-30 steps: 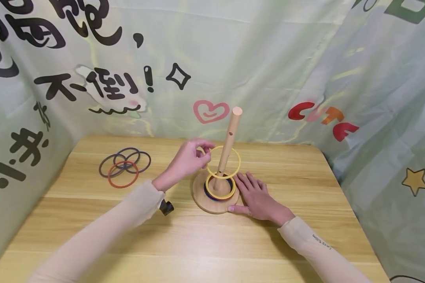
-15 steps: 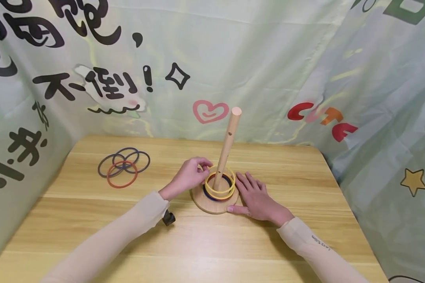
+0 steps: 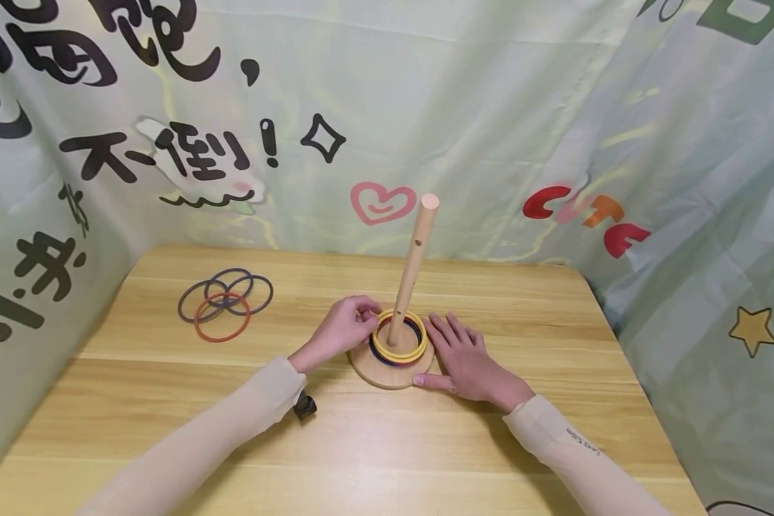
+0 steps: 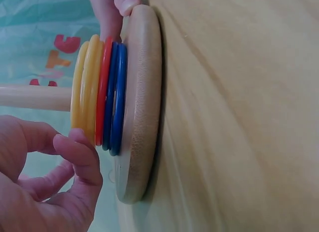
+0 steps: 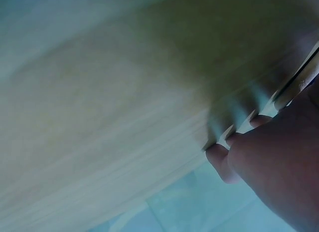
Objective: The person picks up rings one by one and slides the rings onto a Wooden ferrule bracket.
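A wooden peg (image 3: 413, 265) rises from a round wooden base (image 3: 387, 380). Stacked around the peg, low on the base, are blue rings (image 4: 119, 97), one red ring (image 4: 103, 92) and two yellow rings (image 4: 84, 87) on the peg side. At the stack's left edge my left hand (image 3: 345, 326) pinches the outermost yellow ring (image 3: 400, 313), which lies against the other yellow one. My right hand (image 3: 471, 365) is spread flat at the right side of the base, its thumb (image 3: 432, 383) on the rim and its fingers (image 5: 219, 157) reaching along the table.
On the table's left, several dark blue rings (image 3: 267, 279) overlap with a red ring (image 3: 222, 340). A printed cloth (image 3: 477, 107) hangs behind the table (image 3: 393, 459) and along both sides. A black device (image 3: 305, 407) sits under my left wrist.
My left hand has lowered the yellow ring down the peg until it lies on the stack. The right hand stays in place on the base.
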The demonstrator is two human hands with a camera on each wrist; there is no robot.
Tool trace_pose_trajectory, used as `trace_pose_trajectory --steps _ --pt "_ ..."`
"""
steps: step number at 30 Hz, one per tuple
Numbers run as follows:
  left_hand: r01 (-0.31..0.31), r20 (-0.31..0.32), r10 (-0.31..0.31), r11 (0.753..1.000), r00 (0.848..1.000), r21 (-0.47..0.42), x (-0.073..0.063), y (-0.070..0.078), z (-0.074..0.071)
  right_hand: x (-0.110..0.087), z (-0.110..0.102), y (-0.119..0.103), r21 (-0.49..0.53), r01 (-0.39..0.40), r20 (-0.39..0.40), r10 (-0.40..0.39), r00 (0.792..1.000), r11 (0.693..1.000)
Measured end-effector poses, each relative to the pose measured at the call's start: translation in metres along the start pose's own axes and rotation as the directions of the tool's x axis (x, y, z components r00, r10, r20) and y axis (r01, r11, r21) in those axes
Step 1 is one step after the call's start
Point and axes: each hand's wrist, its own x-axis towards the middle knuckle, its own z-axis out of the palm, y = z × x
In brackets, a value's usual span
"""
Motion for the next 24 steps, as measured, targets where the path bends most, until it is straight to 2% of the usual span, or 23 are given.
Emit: trace_pose_trajectory --steps 6,11,21,24 --pt "-0.008 -0.028 0.009 0.999 1.000 0.042 -0.019 -0.008 -0.014 0.001 -0.002 -0.001 -0.003 -0.006 0.006 0.006 1.000 1.000" --pt "0.056 -0.072 -0.056 0.998 0.996 -0.003 -0.042 -0.018 -0.037 0.001 -0.003 -0.002 -0.002 -0.007 0.014 0.007 1.000 1.000" --pt "0.108 -0.213 -0.100 0.994 0.972 0.028 -0.092 -0.044 -0.090 0.000 0.002 0.002 0.024 0.027 -0.032 -0.027 0.999 0.999" --pt "0.138 -0.252 -0.119 0.989 0.960 0.060 -0.107 -0.052 -0.105 0.002 0.002 -0.001 0.022 0.013 -0.014 -0.013 1.000 1.000"
